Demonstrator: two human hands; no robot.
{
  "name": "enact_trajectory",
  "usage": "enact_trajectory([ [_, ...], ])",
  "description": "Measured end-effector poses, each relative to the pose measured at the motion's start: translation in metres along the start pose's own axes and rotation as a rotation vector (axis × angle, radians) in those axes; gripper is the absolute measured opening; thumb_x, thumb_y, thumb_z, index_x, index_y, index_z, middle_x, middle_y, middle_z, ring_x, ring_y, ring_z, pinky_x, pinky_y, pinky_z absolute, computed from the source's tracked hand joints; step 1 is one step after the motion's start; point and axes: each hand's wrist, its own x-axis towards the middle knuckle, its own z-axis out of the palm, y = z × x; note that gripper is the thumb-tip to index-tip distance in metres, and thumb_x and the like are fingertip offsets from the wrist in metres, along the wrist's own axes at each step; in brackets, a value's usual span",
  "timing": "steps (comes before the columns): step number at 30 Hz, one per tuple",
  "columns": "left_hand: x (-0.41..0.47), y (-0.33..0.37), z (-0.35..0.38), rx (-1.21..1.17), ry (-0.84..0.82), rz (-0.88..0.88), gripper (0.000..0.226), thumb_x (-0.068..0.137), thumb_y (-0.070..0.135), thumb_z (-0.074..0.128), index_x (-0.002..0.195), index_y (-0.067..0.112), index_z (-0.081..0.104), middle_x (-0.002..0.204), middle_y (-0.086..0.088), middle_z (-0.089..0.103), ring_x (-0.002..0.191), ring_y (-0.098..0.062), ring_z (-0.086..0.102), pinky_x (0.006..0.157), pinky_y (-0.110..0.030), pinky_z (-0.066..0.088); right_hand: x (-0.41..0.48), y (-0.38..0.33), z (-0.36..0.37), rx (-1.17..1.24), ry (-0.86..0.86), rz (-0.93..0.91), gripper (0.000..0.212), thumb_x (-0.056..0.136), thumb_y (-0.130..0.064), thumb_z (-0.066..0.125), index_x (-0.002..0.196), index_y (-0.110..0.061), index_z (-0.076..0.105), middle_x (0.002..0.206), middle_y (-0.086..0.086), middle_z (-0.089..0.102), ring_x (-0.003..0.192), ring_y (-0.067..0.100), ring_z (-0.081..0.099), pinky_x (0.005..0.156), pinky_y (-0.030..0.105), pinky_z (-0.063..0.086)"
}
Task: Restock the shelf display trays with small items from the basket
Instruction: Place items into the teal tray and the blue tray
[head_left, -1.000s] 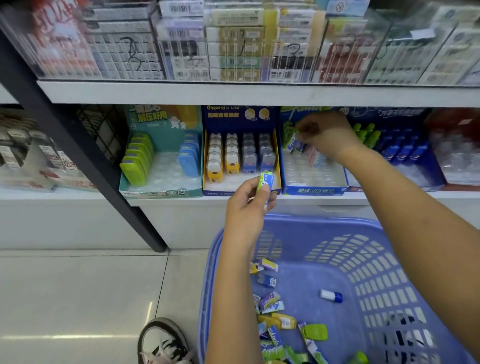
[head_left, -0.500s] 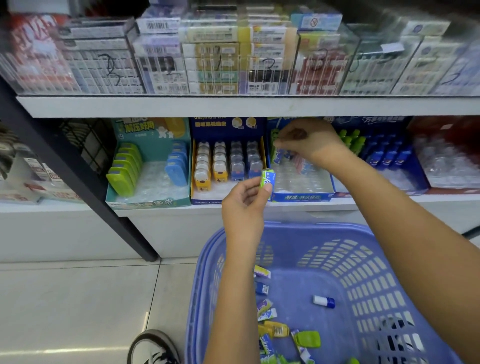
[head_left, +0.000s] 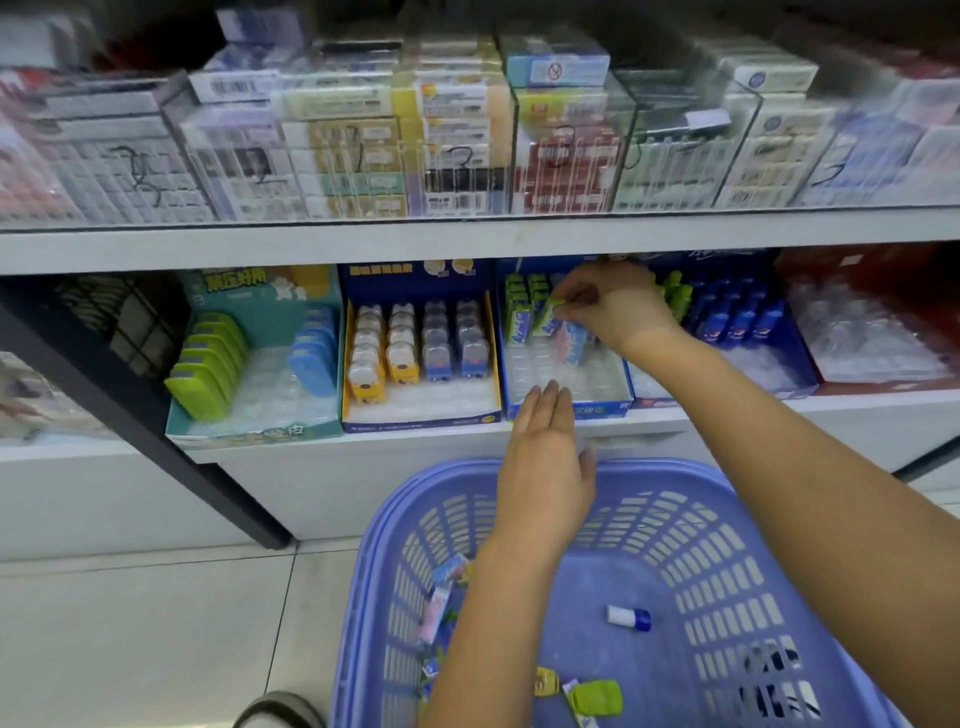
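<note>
My right hand (head_left: 613, 306) reaches into the blue display tray (head_left: 597, 411) on the lower shelf and pinches a small green-and-blue pack (head_left: 551, 307) beside the upright packs (head_left: 521, 317) at the tray's back left. My left hand (head_left: 545, 447) hovers palm down with straight fingers, its fingertips at the tray's front edge; nothing shows in it. Below, the purple basket (head_left: 691, 525) holds several small packs (head_left: 445, 587) at its left, a white-and-blue tube (head_left: 628, 618) and a green clip (head_left: 597, 695).
Left of the tray stand a blue-and-yellow tray of bear-shaped items (head_left: 415, 353) and a teal tray (head_left: 249, 421). Blue (head_left: 737, 322) and red (head_left: 872, 338) trays stand to the right. A black post (head_left: 156, 436) slants down left. Clear boxes fill the upper shelf (head_left: 467, 236).
My left hand no longer shows the green-and-blue pack it held up; its fingers have straightened and it has moved right to the tray's front. My right hand now pinches a green pack.
</note>
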Motion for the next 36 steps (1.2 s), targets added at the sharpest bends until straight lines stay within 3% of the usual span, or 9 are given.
enact_trajectory([
  [9,0.003,-0.006,0.001,0.010,0.001,0.022,0.063,0.096,0.020,0.049,0.151,0.010,0.019,0.159,-0.002,0.014,0.147,-0.015,0.006,0.117,-0.021,0.004,0.033,-0.019,0.011,-0.370,-0.223,0.092,0.024,0.083,-0.018,0.068,0.106,-0.011,0.070,0.114,0.005,0.067,0.104,0.022,0.061,0.093,0.028,0.049],
  [14,-0.007,-0.007,-0.006,-0.115,0.098,0.060,0.050,0.095,0.016,0.050,0.143,0.009,0.039,0.151,-0.005,0.035,0.141,-0.016,0.026,0.112,-0.018,0.017,0.025,-0.035,0.002,-0.422,-0.233,0.054,0.033,0.084,-0.018,0.068,0.113,-0.004,0.062,0.117,0.011,0.062,0.107,0.028,0.059,0.088,0.030,0.049],
  [17,-0.022,-0.015,0.001,-0.222,0.261,0.032,0.027,0.091,0.012,0.053,0.116,0.011,0.062,0.117,-0.006,0.063,0.108,-0.018,0.058,0.093,-0.023,0.042,-0.024,-0.032,-0.012,-0.260,-0.146,-0.025,0.028,0.081,-0.026,0.070,0.099,-0.007,0.063,0.084,0.000,0.060,0.084,0.018,0.056,0.061,0.017,0.039],
  [19,-0.029,-0.025,0.014,-0.195,0.086,-0.062,0.017,0.088,0.010,0.055,0.101,0.011,0.066,0.100,-0.007,0.069,0.091,-0.022,0.064,0.080,-0.030,0.051,-0.068,-0.016,-0.007,-0.213,-0.270,-0.035,0.021,0.076,-0.031,0.074,0.079,-0.014,0.062,0.065,-0.007,0.053,0.070,0.013,0.051,0.052,0.019,0.033],
  [21,-0.038,-0.037,0.035,-0.025,-0.266,-0.179,0.021,0.085,0.006,0.054,0.101,0.010,0.068,0.102,-0.011,0.071,0.097,-0.026,0.065,0.082,-0.031,0.049,-0.109,0.007,0.014,-0.245,-0.545,0.020,0.022,0.074,-0.034,0.076,0.074,-0.017,0.062,0.066,-0.004,0.058,0.065,0.012,0.052,0.056,0.023,0.034],
  [24,-0.066,-0.054,0.073,0.173,-0.691,-0.203,0.032,0.086,0.004,0.055,0.114,0.012,0.066,0.120,-0.009,0.065,0.110,-0.023,0.060,0.081,-0.025,0.043,-0.164,0.046,0.063,-0.259,-0.967,0.157,0.027,0.077,-0.029,0.075,0.093,-0.008,0.068,0.077,0.006,0.067,0.061,0.014,0.057,0.054,0.021,0.040],
  [27,-0.097,-0.061,0.107,0.237,-0.988,-0.178,0.039,0.085,0.001,0.057,0.122,0.012,0.062,0.123,-0.010,0.062,0.109,-0.026,0.059,0.078,-0.027,0.044,-0.213,0.082,0.112,-0.351,-1.117,0.163,0.044,0.079,-0.022,0.074,0.118,-0.010,0.060,0.105,0.011,0.066,0.090,0.023,0.061,0.070,0.027,0.045],
  [30,-0.113,-0.062,0.127,0.281,-1.114,-0.150,0.027,0.086,0.009,0.060,0.112,0.007,0.067,0.106,-0.013,0.065,0.098,-0.028,0.062,0.075,-0.031,0.046,-0.241,0.104,0.143,-0.388,-1.180,0.124,0.060,0.077,-0.022,0.075,0.131,-0.013,0.049,0.128,0.012,0.054,0.113,0.027,0.054,0.087,0.030,0.044],
  [36,-0.122,-0.073,0.145,0.369,-1.088,-0.071,0.025,0.087,0.015,0.061,0.107,0.003,0.067,0.110,-0.019,0.066,0.103,-0.033,0.061,0.084,-0.037,0.048,-0.247,0.125,0.163,-0.363,-1.211,0.036,0.047,0.078,-0.021,0.073,0.120,-0.009,0.055,0.120,0.015,0.060,0.108,0.030,0.057,0.089,0.034,0.047],
])
